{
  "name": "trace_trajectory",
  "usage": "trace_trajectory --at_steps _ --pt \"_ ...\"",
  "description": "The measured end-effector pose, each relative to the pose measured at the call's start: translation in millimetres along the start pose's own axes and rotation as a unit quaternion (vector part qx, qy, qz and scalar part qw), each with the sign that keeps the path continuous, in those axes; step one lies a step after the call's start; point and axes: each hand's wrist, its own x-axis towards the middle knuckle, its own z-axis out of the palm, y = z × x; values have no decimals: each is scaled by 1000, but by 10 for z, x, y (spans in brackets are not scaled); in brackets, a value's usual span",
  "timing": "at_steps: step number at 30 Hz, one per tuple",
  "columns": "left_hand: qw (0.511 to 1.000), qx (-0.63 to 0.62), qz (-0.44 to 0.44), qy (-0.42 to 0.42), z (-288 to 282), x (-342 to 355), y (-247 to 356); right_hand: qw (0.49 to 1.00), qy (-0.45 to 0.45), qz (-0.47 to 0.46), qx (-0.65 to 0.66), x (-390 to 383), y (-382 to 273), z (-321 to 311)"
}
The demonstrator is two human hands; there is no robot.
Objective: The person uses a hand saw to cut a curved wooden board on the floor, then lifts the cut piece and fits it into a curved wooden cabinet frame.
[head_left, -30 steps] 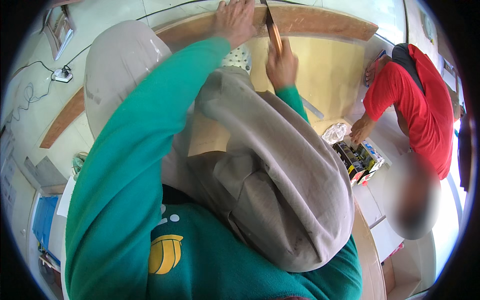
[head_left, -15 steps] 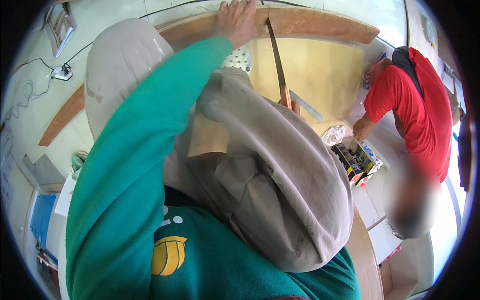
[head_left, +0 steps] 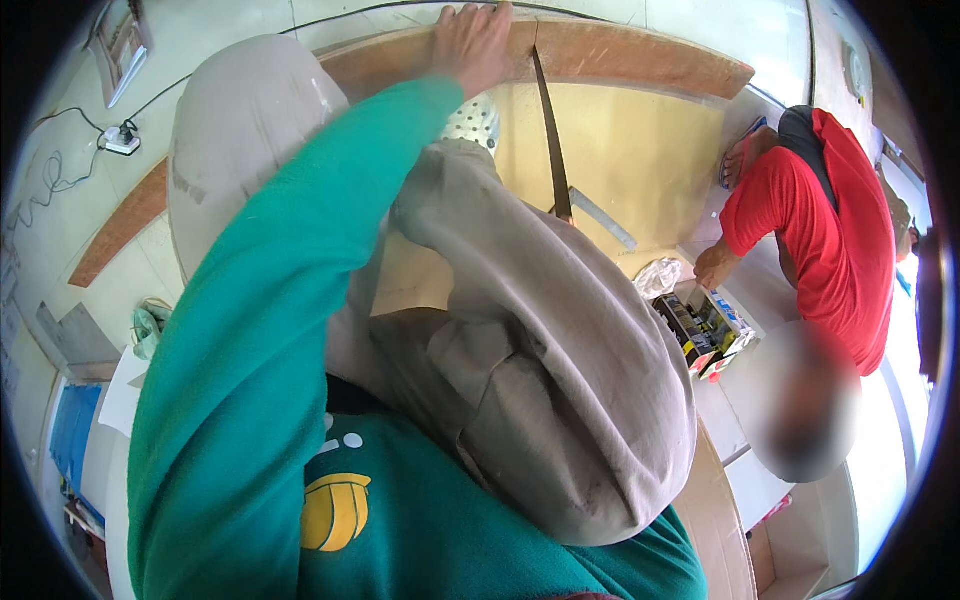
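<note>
My left hand [head_left: 470, 45] lies across a curved wooden board [head_left: 640, 60] at the top, fingers bent over its far edge. A long dark saw blade [head_left: 550, 120] meets the board at a thin dark line just right of that hand and runs down behind my raised right knee [head_left: 540, 340]. That knee hides my right hand and most of the saw's handle. Beneath the blade is a yellowish panel [head_left: 640, 140], with a grey metal strip [head_left: 605, 220] on it. A dotted white object [head_left: 470, 120] shows below my left hand.
A person in red [head_left: 840, 240] squats at right, hand [head_left: 715, 265] beside a box of small items [head_left: 705, 330] and a crumpled white bag [head_left: 660, 275]. At left are a second curved wooden piece [head_left: 120, 220], a power strip with cables [head_left: 122, 140] and grey offcuts [head_left: 70, 340].
The saw has been drawn toward me, and my right hand has dropped out of sight behind my knee. My left hand stays on the board.
</note>
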Motion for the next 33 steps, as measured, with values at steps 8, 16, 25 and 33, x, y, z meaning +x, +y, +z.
trace_trajectory --at_steps 8,16,25,33 --pt "999 -45 12 1 69 -81 -73 966 62 -232 -100 1688 -860 773" --pt "999 -48 -16 -18 44 -65 -38 999 4 -33 -33 281 -91 101" --pt "996 -78 -22 -39 -27 -60 -2 963 62 -244 -95 1567 -928 716" --pt "999 -49 -8 -9 189 -74 -153 990 23 -123 -72 683 -13 341"
